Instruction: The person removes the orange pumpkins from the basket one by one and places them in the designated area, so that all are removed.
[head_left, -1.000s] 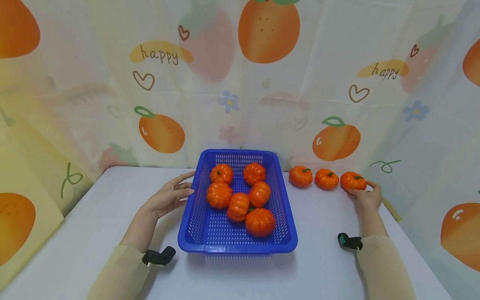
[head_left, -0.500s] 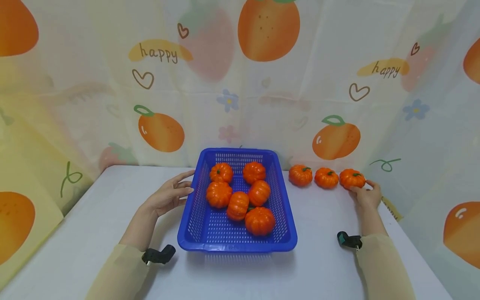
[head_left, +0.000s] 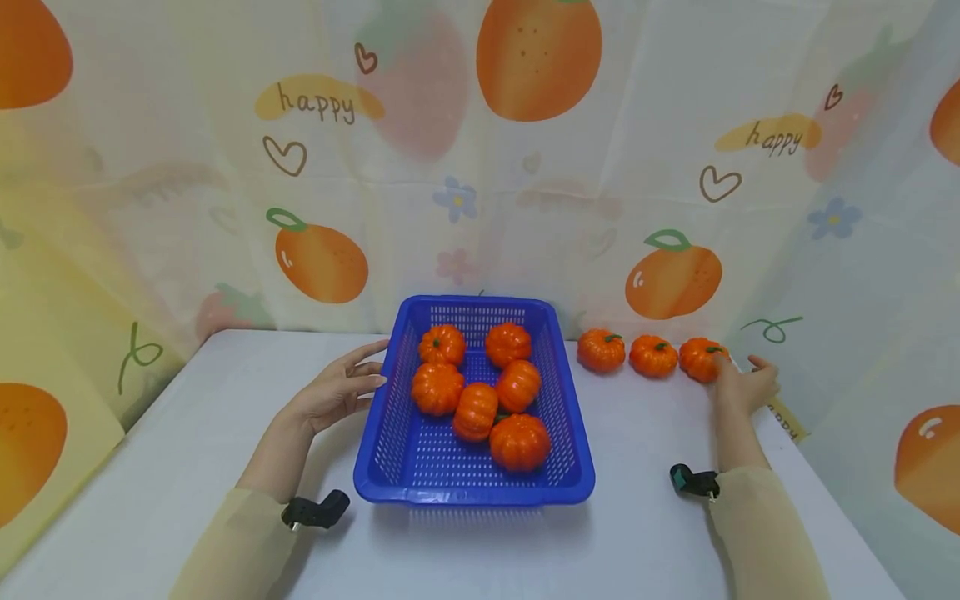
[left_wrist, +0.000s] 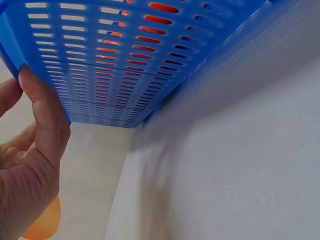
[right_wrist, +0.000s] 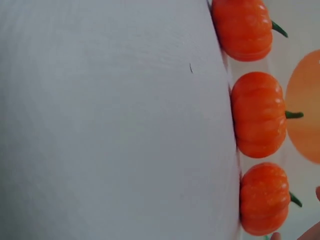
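A blue perforated plastic basket [head_left: 474, 497] stands mid-table with several orange toy pumpkins [head_left: 521, 442] inside. My left hand [head_left: 341, 390] touches its left rim with extended fingers; the left wrist view shows fingertips [left_wrist: 31, 82] against the rim. To the basket's right, three green-stemmed pumpkins stand in a row along the table's back edge: a left one [head_left: 601, 350], a middle one [head_left: 653, 357] and a right one [head_left: 701, 359]. My right hand [head_left: 745, 390] is beside the right pumpkin, fingers loose, gripping nothing. Only bits of that hand [right_wrist: 311, 233] enter the right wrist view.
A white cloth covers the table [head_left: 637, 450]. Behind it hangs a fruit-printed curtain [head_left: 525, 208], close to the row of pumpkins. Each wrist carries a small black camera mount [head_left: 318, 509]. The table's right edge runs just past my right hand.
The right pumpkin shifted slightly back and left, into line with the others. My right hand then let go of it and moved a little to the right. My left hand stayed at the basket.
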